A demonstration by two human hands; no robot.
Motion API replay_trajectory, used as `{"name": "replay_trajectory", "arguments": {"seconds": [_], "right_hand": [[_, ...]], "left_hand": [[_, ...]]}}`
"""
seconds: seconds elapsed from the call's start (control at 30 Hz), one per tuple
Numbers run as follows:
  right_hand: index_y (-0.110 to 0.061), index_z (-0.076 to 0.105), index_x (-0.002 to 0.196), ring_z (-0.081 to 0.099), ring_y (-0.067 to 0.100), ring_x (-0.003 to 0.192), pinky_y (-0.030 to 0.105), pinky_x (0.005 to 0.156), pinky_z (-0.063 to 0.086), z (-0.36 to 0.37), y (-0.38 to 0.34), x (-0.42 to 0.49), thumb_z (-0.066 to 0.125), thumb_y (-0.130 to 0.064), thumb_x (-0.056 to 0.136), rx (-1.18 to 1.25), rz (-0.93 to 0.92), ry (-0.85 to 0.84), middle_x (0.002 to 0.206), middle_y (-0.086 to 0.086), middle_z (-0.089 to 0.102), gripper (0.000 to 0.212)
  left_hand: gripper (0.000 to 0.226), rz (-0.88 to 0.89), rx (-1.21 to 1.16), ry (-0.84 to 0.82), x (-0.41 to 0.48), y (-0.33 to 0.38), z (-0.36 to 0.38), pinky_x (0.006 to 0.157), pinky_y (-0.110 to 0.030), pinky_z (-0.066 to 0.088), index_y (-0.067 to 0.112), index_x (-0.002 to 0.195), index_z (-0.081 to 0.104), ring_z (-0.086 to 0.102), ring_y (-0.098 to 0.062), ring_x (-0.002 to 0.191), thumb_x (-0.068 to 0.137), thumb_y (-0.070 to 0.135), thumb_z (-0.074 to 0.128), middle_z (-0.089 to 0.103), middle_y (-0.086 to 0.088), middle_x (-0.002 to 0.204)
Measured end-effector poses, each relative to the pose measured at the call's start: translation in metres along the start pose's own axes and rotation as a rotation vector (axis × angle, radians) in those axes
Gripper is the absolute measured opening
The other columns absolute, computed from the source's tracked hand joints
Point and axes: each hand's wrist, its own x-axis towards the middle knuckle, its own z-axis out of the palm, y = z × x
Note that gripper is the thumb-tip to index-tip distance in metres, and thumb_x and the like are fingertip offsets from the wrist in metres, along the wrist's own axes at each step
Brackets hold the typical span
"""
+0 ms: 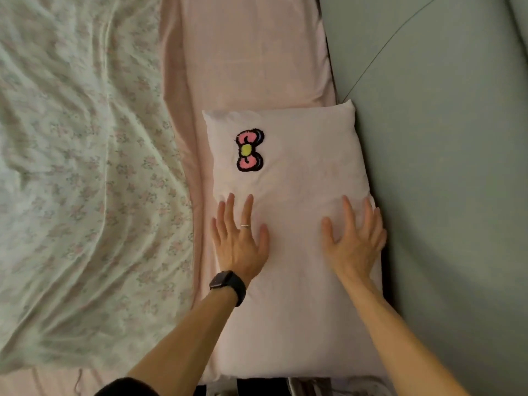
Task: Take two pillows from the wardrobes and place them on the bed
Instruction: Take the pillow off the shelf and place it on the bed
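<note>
A pale pink pillow [297, 172] with a pink and black bow patch lies flat on the bed's pink sheet [251, 52], its right side against the headboard. My left hand [240, 241], with a ring and a black watch on the wrist, rests flat on the pillow's left part, fingers spread. Flat on the pillow's right part lies my right hand [354, 238], fingers apart near the right edge. Neither hand grips anything. Only one pillow is in view.
A floral duvet [74, 178] covers the left of the bed, rumpled. A grey-green padded headboard [445, 155] runs along the right. The near edge of the bed is at the bottom, with dark clothing below it.
</note>
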Motion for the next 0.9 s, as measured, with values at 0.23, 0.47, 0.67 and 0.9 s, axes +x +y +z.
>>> {"name": "replay_trajectory", "arguments": {"seconds": [0.23,0.47,0.67,0.9], "right_hand": [[-0.057,-0.004,0.153,-0.017,0.032,0.155,0.075,0.115,-0.004,0.08,0.051,0.007,0.019,-0.084,0.086,-0.199,-0.064,-0.331,0.169,-0.006,-0.018,0.076],[-0.062,-0.017,0.147,-0.02,0.032,0.154,0.073,0.114,-0.009,0.125,0.063,0.017,0.017,-0.086,0.087,-0.201,-0.055,-0.282,0.169,-0.007,-0.02,0.073],[-0.058,-0.021,0.148,-0.022,0.036,0.152,0.075,0.113,-0.008,0.064,0.02,0.02,0.008,-0.085,0.086,-0.403,0.029,-0.574,0.165,-0.008,-0.031,0.074],[-0.045,0.017,0.157,-0.001,0.032,0.156,0.062,0.122,0.007,-0.041,-0.071,-0.045,0.038,-0.051,0.1,-0.353,-0.034,-0.694,0.171,-0.001,0.004,0.062]], "left_hand": [[0.078,0.179,0.229,-0.199,0.003,-0.057,0.093,0.119,-0.062,0.004,0.052,0.152,0.0,-0.016,-0.027,0.151,0.086,0.079,0.031,-0.02,0.008,0.164],[0.082,0.207,0.307,-0.178,0.026,-0.08,0.143,0.116,-0.062,-0.002,0.05,0.153,0.001,-0.006,-0.033,0.152,0.082,0.085,0.023,-0.013,0.005,0.166],[0.079,0.122,0.308,-0.388,0.024,-0.048,0.076,0.119,-0.06,0.003,0.056,0.148,-0.012,-0.012,-0.026,0.152,0.082,0.085,0.018,-0.017,0.011,0.165],[0.067,0.074,0.077,-0.448,-0.018,-0.036,-0.062,0.123,-0.046,0.013,0.031,0.156,0.021,0.012,-0.022,0.152,0.096,0.052,0.041,0.018,-0.001,0.165]]}}
